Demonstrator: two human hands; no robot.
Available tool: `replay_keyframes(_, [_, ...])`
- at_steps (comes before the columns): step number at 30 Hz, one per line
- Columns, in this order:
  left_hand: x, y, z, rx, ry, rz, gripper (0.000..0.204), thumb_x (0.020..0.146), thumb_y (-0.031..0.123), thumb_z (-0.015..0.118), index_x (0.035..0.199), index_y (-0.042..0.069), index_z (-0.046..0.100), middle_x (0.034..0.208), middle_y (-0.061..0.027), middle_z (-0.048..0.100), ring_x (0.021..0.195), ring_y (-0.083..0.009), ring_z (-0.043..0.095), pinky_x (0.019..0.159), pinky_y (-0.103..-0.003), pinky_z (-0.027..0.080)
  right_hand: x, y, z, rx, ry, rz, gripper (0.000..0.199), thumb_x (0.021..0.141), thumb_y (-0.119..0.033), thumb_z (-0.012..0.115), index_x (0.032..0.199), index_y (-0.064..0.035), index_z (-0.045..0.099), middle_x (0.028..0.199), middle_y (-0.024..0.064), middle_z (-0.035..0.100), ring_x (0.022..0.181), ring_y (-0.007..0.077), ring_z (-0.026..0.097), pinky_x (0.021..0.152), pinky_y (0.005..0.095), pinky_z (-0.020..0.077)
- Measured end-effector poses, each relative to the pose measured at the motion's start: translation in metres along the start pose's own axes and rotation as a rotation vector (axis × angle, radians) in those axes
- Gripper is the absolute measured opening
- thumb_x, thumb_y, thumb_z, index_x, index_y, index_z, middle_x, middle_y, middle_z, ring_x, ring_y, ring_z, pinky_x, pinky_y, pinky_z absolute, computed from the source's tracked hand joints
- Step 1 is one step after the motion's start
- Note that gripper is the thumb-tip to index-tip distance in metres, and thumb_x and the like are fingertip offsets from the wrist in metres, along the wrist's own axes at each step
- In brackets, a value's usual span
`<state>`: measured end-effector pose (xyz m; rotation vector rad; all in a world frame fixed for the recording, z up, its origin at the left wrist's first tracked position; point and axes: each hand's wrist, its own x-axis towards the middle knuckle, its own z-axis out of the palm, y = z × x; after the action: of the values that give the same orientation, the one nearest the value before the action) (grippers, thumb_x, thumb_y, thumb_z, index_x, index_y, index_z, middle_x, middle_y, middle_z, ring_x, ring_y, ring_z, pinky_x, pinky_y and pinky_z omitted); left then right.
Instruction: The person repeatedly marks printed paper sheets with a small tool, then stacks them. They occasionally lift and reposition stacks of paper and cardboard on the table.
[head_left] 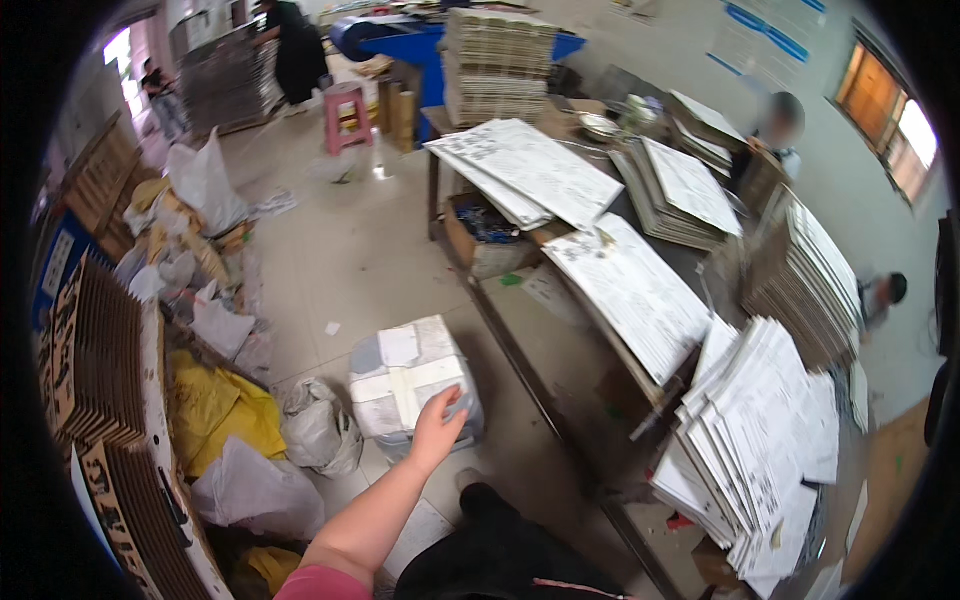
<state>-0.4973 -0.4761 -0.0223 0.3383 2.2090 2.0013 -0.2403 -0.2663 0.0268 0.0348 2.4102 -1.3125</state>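
My left hand [437, 428] reaches in from the lower edge on a bare forearm with a pink sleeve. Its fingers are loosely curved and apart, with nothing visible in them. Beneath it is a low grey block-shaped seat or box [383, 407] whose pale top is crossed by strips of tape. Whether the fingers touch that top I cannot tell. My right hand is out of view. To the right, a stack of white printed sheets [635, 285] lies on the long dark workbench [690, 262], and a fanned pile of similar sheets [750, 440] leans nearer to me.
Plastic bags [320, 425] and yellow sacking [225, 410] crowd the left, beside stacked brown cardboard pieces [100, 350]. A metal rail [520, 375] runs along the floor by the bench. Farther off are a pink stool [346, 118], a tall board stack [498, 68] and several people.
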Motion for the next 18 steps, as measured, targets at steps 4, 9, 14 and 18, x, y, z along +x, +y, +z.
replay_keyframes(4, [-0.03,0.197,0.041,-0.366,-0.258,0.305,0.028,0.081,0.0,0.052,0.109,0.0,0.049,0.094,-0.0074,0.059,0.086,-0.0137,0.056,0.077,-0.026,0.044,-0.107,0.022,0.015,0.121,0.013,0.034,0.031,0.086,-0.017,0.053,0.114,-0.0044,0.053,0.124,0.012,0.048,0.113,0.0248,0.046,0.095,0.0328,0.0373])
replay_keyframes(9, [-0.093,0.331,0.051,-0.233,-0.438,1.098,0.012,0.068,0.001,0.06,0.078,0.008,0.061,0.076,-0.0037,0.061,0.07,-0.0202,0.058,0.063,-0.033,0.048,-0.213,0.035,0.035,0.209,0.107,0.113,0.032,0.087,-0.017,0.052,0.116,-0.004,0.051,0.121,0.0114,0.049,0.111,0.0233,0.047,0.094,0.0319,0.0377])
replay_keyframes(14, [-0.143,0.376,0.104,-0.421,-0.309,1.392,0.045,0.075,0.044,0.055,0.115,0.026,0.047,0.079,-0.0081,0.058,0.062,-0.0222,0.054,0.055,-0.037,0.046,-0.243,0.019,0.01,0.381,0.194,0.278,0.042,0.088,-0.029,0.05,0.121,-0.004,0.047,0.123,0.0119,0.048,0.11,0.0203,0.048,0.094,0.0288,0.0368])
replay_keyframes(18, [-0.168,0.391,0.158,-0.519,-0.306,1.419,0.027,0.081,0.041,0.049,0.107,0.037,0.051,0.073,-0.0059,0.056,0.06,-0.0211,0.053,0.05,-0.033,0.044,-0.272,0.04,0.009,0.112,0.399,0.174,0.033,0.084,-0.025,0.055,0.111,-0.0054,0.055,0.111,0.0117,0.055,0.104,0.0257,0.052,0.088,0.0317,0.0417])
